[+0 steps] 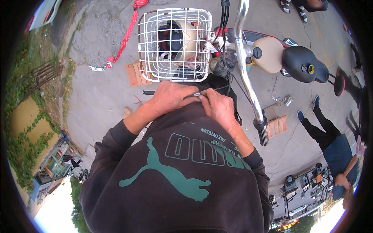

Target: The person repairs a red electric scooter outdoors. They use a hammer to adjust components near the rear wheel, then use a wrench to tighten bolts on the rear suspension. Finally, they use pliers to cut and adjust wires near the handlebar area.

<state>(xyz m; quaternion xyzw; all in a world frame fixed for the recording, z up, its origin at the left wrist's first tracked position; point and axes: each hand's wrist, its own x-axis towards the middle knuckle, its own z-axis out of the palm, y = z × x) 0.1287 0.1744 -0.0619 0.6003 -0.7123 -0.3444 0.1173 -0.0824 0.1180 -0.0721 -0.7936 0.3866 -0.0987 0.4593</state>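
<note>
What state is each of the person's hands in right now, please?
Left hand: closed, holding a slim dark piece.
Right hand: closed, pinching at the small metal piece between the two hands.

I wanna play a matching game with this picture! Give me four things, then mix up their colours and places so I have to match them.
Things:
1. Basket
2. Handlebar
3. Helmet
4. Small grey piece

Colours and places:
A. inside the basket
B. between left hand and right hand
C. white
D. shiny silver

Pairs: 1-C, 2-D, 3-A, 4-B
</note>
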